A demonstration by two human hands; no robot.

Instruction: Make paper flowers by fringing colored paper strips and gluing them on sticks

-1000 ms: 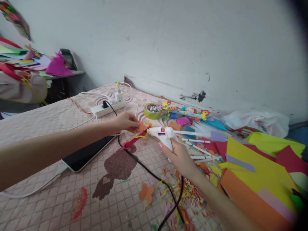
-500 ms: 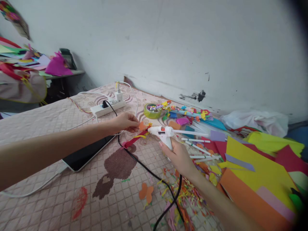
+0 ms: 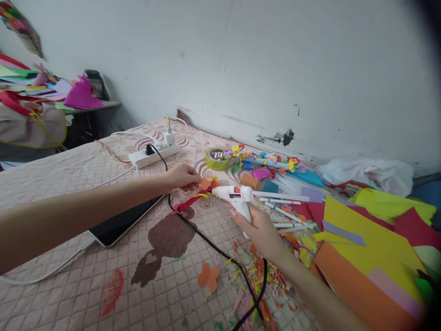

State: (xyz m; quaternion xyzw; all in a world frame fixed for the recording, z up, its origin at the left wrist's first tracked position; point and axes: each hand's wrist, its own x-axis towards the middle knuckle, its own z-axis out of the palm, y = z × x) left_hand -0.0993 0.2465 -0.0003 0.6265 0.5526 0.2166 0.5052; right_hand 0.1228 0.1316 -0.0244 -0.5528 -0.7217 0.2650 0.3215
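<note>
My right hand (image 3: 263,229) is wrapped round the handle of a white hot glue gun (image 3: 232,195), with a clear glue stick (image 3: 279,196) poking out of its back. The gun's nozzle points left and is close to an orange paper cutout (image 3: 206,183). My left hand (image 3: 184,177) pinches that cutout by its edge; the fingertips are partly hidden. Below and beside it lies a red rolled paper piece (image 3: 188,203) with a yellow strip along it. An orange paper butterfly (image 3: 208,277) rests on the tablecloth nearer to me.
A black cord (image 3: 206,239) runs across the cloth. Behind my left arm are a tablet (image 3: 120,223) and a white power strip (image 3: 155,155). A tape roll (image 3: 217,162) stands at the back. Coloured paper sheets (image 3: 368,239), paper scraps (image 3: 265,276) and white sticks (image 3: 292,225) fill the right side.
The glue gun and my right hand have shifted slightly right and down. The glue stick behind the gun shows at a lower angle. My left hand stays almost in place with the orange cutout.
</note>
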